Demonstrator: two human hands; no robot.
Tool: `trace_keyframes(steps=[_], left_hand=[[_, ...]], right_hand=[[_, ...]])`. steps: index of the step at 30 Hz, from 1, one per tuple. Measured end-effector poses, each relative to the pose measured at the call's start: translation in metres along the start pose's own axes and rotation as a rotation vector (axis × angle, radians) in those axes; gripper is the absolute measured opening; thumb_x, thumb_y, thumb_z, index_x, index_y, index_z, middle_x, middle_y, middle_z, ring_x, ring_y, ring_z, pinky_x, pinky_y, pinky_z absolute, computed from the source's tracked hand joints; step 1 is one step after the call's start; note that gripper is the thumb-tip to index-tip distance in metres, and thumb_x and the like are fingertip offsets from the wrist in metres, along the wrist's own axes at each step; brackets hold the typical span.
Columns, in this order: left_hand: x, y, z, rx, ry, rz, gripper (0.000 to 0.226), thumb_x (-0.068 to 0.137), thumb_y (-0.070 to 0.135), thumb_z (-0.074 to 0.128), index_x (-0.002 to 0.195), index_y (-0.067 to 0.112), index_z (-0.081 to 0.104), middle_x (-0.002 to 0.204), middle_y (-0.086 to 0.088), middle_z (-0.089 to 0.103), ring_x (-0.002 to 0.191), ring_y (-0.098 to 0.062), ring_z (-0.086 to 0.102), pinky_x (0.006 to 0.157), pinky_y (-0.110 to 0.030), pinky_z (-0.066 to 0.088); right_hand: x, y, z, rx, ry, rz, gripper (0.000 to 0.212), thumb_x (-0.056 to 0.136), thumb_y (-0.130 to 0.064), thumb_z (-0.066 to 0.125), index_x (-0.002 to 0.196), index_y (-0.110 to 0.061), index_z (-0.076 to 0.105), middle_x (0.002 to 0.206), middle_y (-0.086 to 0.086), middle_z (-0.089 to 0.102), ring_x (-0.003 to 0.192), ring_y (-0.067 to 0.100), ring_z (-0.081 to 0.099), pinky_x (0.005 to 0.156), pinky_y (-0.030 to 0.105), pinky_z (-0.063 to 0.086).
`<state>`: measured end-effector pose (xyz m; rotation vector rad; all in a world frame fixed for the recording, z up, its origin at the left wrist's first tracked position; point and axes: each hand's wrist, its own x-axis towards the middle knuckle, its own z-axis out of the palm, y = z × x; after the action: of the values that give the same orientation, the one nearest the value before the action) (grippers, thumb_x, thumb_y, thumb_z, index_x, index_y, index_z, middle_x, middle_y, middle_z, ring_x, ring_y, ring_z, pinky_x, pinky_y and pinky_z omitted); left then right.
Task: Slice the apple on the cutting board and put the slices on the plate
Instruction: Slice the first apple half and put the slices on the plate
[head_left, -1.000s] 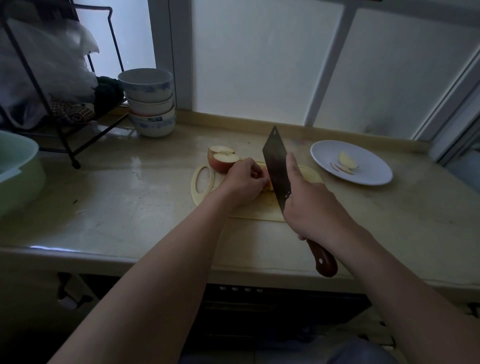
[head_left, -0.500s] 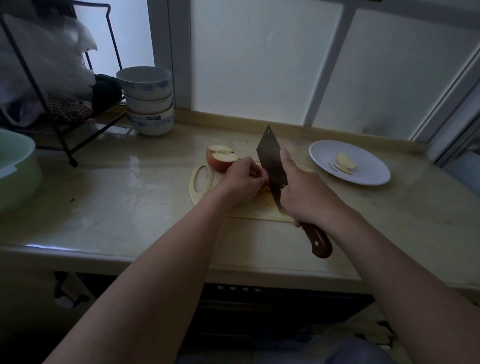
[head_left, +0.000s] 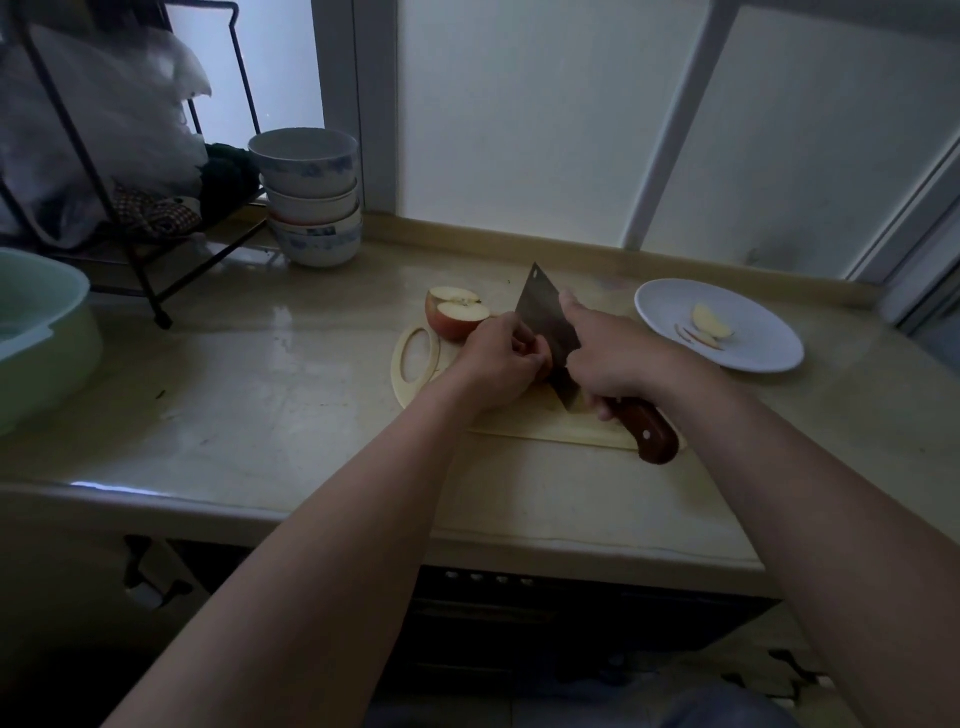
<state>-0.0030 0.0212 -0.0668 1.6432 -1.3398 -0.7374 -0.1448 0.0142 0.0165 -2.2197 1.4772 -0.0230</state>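
Dim window light falls on your counter (head_left: 260, 395), where the cutting board (head_left: 519, 421) lies left of the plate (head_left: 769, 358). A few slices (head_left: 709, 325) are plated, and one apple half (head_left: 457, 314) waits uncut by the board's far corner. Your left hand (head_left: 498, 364) curls its fingers (head_left: 522, 340) over another piece, which is mostly hidden. Your right hand (head_left: 618, 353) grips the cleaver (head_left: 545, 317) just beside them. I judge most of the slicing remains.
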Motion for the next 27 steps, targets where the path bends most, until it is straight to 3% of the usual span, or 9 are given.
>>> trace_keyframes(steps=[7,10,14,20,27], left_hand=[[-0.001,0.0,0.003,-0.028,0.012,-0.012,0.012,0.094,0.025,0.07,0.097,0.02,0.059,0.097,-0.005,0.072,0.092,-0.018,0.071,0.089,-0.042,0.06],[-0.001,0.001,0.002,-0.024,0.002,-0.016,0.012,0.096,0.026,0.069,0.099,0.022,0.058,0.101,-0.004,0.071,0.095,-0.017,0.07,0.089,-0.04,0.06],[-0.003,0.003,-0.001,-0.008,-0.02,-0.014,0.018,0.097,0.026,0.068,0.11,0.018,0.059,0.107,0.0,0.066,0.1,-0.015,0.064,0.091,-0.035,0.057],[-0.005,0.004,-0.002,0.033,0.005,-0.009,0.017,0.097,0.028,0.068,0.105,0.022,0.055,0.108,0.002,0.064,0.1,-0.013,0.062,0.086,-0.028,0.054],[-0.006,0.006,-0.004,0.032,-0.017,-0.018,0.019,0.096,0.023,0.069,0.109,0.02,0.055,0.11,0.001,0.062,0.102,-0.014,0.061,0.082,-0.026,0.05]], right_hand=[[-0.022,0.008,-0.003,0.016,-0.046,-0.022,0.096,0.093,0.002,0.042,0.163,-0.046,-0.005,0.084,0.016,0.07,0.05,0.022,0.069,0.046,0.03,0.055],[-0.036,0.017,-0.002,0.079,-0.015,-0.016,0.092,0.094,0.001,0.042,0.163,-0.048,0.005,0.083,0.015,0.072,0.05,0.023,0.068,0.047,0.032,0.056],[-0.041,0.022,0.008,0.126,0.184,-0.053,0.09,0.096,-0.005,0.042,0.162,-0.049,-0.001,0.112,0.007,0.059,0.054,0.023,0.072,0.046,0.031,0.057],[-0.036,0.017,0.014,0.124,0.304,-0.116,0.082,0.103,-0.011,0.039,0.163,-0.044,-0.005,0.086,0.012,0.067,0.06,0.028,0.072,0.047,0.032,0.059],[-0.028,0.015,0.019,0.104,0.301,-0.142,0.081,0.104,-0.012,0.038,0.163,-0.044,-0.006,0.09,0.012,0.066,0.06,0.029,0.071,0.044,0.03,0.056]])
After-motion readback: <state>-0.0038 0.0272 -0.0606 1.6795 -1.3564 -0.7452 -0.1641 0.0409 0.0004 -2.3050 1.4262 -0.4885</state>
